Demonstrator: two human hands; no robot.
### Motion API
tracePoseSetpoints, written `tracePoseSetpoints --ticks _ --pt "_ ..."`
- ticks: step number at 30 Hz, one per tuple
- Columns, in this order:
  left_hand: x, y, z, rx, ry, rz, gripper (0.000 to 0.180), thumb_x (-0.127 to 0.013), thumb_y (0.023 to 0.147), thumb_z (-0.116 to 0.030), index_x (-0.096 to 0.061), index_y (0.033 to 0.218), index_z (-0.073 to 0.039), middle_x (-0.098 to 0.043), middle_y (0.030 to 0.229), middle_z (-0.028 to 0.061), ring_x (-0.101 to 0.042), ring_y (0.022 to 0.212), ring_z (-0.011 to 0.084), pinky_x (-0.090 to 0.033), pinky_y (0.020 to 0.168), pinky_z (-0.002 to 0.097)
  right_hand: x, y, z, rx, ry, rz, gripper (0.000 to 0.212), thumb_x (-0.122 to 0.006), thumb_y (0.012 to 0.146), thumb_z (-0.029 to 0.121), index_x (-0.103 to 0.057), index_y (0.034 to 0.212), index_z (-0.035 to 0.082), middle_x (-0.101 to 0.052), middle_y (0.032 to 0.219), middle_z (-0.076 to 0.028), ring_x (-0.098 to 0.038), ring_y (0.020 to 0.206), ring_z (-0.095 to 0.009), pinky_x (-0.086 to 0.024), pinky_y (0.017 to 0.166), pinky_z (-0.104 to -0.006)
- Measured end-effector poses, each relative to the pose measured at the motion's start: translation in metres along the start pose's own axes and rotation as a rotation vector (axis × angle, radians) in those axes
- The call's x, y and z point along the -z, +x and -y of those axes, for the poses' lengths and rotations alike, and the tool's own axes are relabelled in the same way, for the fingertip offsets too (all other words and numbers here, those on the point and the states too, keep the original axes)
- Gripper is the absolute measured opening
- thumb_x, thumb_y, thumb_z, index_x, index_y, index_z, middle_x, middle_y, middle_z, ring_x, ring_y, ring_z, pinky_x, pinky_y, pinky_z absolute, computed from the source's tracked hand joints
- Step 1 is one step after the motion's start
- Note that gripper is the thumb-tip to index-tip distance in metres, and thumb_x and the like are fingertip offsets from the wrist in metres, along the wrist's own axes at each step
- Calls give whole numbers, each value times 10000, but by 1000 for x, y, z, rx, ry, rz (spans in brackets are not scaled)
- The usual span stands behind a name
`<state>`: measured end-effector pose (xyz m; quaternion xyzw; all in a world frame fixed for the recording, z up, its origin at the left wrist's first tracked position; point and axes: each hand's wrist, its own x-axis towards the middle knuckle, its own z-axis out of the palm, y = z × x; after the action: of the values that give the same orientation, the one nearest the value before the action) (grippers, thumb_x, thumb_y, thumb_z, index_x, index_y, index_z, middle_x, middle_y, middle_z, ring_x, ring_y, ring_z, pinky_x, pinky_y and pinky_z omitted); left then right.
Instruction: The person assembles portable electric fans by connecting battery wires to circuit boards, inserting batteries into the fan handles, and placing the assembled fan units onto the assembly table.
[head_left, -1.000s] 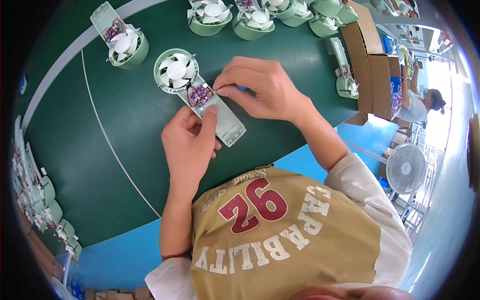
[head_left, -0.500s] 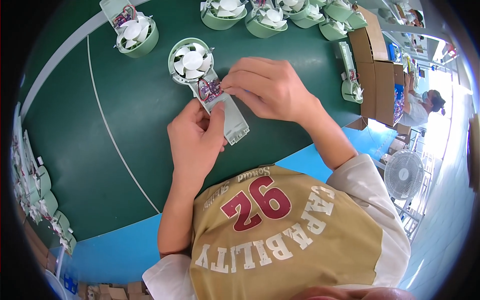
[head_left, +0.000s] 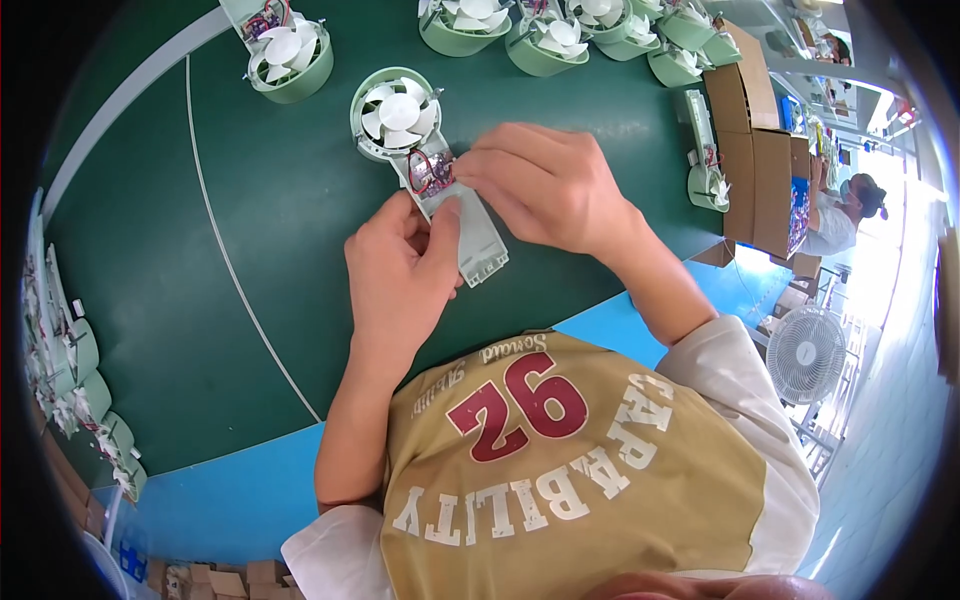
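A pale green handheld fan (head_left: pixel 478 235) with its casing open lies tilted on the table, its round head with white blades (head_left: pixel 400 112) pointing away from me. My left hand (head_left: pixel 400 270) grips its flat handle, thumb on top and fingers beneath. A small purple circuit board (head_left: pixel 431 172) with red and black wires sits in the handle near the head. At the right edge of this board, my right hand (head_left: pixel 545 185) has thumb and fingertips pinched together. Whatever lies between those fingertips is too small and hidden to make out.
Several similar open fans (head_left: pixel 545 45) stand along the far edge, with another (head_left: pixel 290 60) at far left and one (head_left: pixel 707 150) at right. More fan parts (head_left: pixel 85 370) line the left edge. Cardboard boxes (head_left: pixel 752 180) stand right, near a seated person (head_left: pixel 845 210).
The fan and both hands appear slightly further right, as does the rest of the table in the picture. My right fingers stay pinched at the circuit board; the left grip is unchanged.
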<state>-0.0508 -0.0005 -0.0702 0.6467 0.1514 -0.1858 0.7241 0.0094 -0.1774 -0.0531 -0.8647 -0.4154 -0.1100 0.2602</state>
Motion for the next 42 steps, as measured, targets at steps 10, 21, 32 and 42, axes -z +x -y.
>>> tracePoseSetpoints --ticks 10,21,32,42 --pt "1 1 2 -2 12 20 189 -629 974 -130 -639 927 53 -649 656 56 -572 481 79 -416 421 254 7 -2 31 31 -270 201 366 -688 665 47 -657 1021 -34 -576 878 -62 -591 696 -189 -512 533 -307" --pt "5 -2 -1 106 -37 48 236 -598 1019 -192 -661 1019 36 -671 725 67 -583 494 85 -433 416 232 42 -19 42 -664 405 240 426 -746 801 8 -633 1211 11 -635 1024 -76 -669 933 -233 -573 813 -341" --pt "5 -7 5 63 -5 114 355 -539 1057 -299 -655 1030 36 -669 719 69 -616 537 92 -472 450 227 36 -48 73 -979 485 30 249 -796 813 41 -739 1055 30 -695 930 -94 -689 808 -195 -570 735 -302" --pt "0 -9 7 29 24 110 321 -505 1075 -273 -629 1053 22 -658 719 55 -642 582 106 -497 487 229 8 -39 86 -698 34 -136 280 -847 744 78 -757 1007 35 -670 785 -89 -628 651 -229 -500 549 -325"
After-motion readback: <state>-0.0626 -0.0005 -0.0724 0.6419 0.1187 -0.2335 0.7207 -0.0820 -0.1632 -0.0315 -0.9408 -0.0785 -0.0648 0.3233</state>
